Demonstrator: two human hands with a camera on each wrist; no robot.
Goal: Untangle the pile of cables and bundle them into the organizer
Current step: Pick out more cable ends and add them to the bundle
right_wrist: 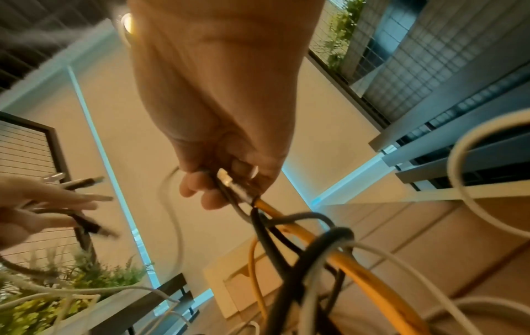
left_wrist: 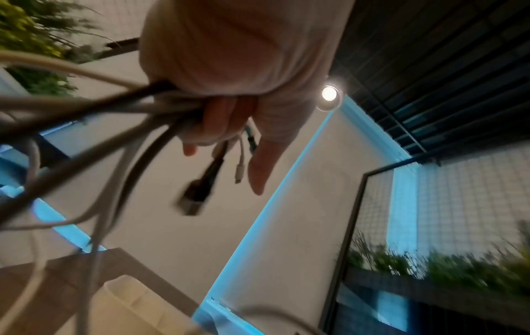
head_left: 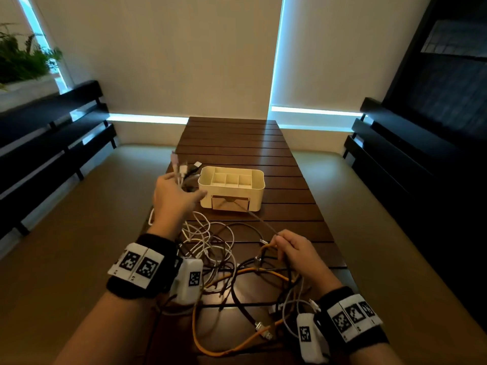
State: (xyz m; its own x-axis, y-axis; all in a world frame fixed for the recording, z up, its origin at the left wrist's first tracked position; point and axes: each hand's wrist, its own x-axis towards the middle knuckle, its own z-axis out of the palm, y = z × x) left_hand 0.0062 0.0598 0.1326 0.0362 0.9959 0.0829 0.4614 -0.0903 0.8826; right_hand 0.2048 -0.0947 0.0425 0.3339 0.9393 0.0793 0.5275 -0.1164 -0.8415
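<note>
Slatted wooden table (head_left: 232,138) at frame centre. Dark slatted benches (head_left: 52,127) along left and right edges. Green plant (head_left: 23,56) in upper left. Round ceiling light (left_wrist: 329,93) lit, upper centre of left wrist view.

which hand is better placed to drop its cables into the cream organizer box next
Left. The left hand grips a gathered bunch of cable ends right beside the cream organizer box; the right hand pinches cables nearer the tangled pile.
</note>
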